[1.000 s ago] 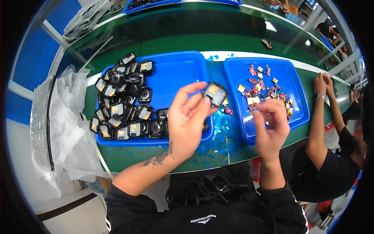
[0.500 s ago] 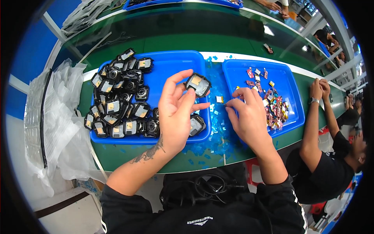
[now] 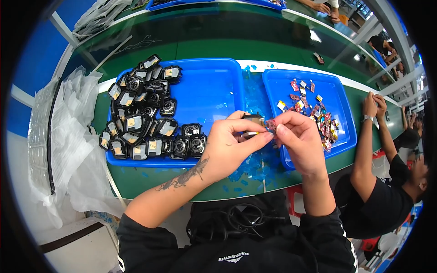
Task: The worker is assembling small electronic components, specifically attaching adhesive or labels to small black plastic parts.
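Note:
My left hand (image 3: 227, 148) is closed around a black smartwatch case (image 3: 253, 119), mostly hidden by the fingers. Held against the case's right side is a small pinkish-red piece (image 3: 271, 124), pinched between the thumb and fingers of my right hand (image 3: 302, 143). It resembles the small battery-like parts (image 3: 325, 129), pink, silver and yellow, heaped in the right blue tray (image 3: 348, 95). Left of my hands, the larger blue tray (image 3: 209, 68) carries a pile of black watch cases (image 3: 136, 123), several showing a grey and tan inside. Both hands meet over the gap between the trays.
Blue film scraps (image 3: 246, 177) litter the green bench (image 3: 182, 186) between and in front of the trays. Clear plastic sheeting (image 3: 75, 136) hangs at the left. A co-worker's forearms (image 3: 366, 132) rest at the bench's right. A small part (image 3: 318, 58) lies beyond the trays.
My left hand has moved right and turned, bringing the watch case toward my right hand. My right hand now pinches a pinkish piece. The small silver-yellow part between the trays no longer shows.

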`<action>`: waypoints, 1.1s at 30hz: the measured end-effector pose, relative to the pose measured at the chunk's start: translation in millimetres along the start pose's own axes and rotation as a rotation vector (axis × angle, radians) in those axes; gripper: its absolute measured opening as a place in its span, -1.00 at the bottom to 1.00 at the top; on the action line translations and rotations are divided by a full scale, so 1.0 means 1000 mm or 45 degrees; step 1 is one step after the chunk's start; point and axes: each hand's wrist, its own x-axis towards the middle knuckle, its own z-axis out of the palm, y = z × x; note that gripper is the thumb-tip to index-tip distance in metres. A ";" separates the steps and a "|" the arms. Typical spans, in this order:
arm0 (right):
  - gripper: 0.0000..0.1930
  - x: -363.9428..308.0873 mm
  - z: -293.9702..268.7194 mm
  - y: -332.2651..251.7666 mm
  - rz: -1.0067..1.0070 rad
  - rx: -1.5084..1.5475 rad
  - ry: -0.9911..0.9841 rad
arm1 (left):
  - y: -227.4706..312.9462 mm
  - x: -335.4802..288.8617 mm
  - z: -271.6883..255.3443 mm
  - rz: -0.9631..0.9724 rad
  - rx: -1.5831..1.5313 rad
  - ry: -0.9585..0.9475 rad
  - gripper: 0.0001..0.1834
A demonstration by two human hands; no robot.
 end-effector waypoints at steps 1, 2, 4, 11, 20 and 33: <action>-0.83 -0.001 0.004 -0.001 -0.001 0.002 0.001 | -0.003 0.001 -0.001 -0.001 0.002 -0.001 -0.83; -0.81 -0.002 0.009 -0.004 -0.003 -0.029 0.061 | -0.005 0.001 -0.003 0.002 0.026 0.022 -0.84; -0.75 -0.005 0.010 0.000 -0.107 -0.107 0.128 | -0.008 0.003 -0.005 0.004 0.054 0.044 -0.83; -0.72 -0.014 0.013 -0.003 -0.173 -0.508 0.036 | -0.003 0.001 -0.003 -0.092 -0.107 0.126 -0.86; -0.82 -0.019 -0.005 -0.003 -0.275 -0.286 0.168 | 0.000 0.002 -0.003 0.147 0.182 0.125 -0.64; -0.83 -0.017 0.000 -0.023 -0.614 -0.939 0.083 | 0.004 -0.003 0.008 0.038 -0.075 -0.004 -0.49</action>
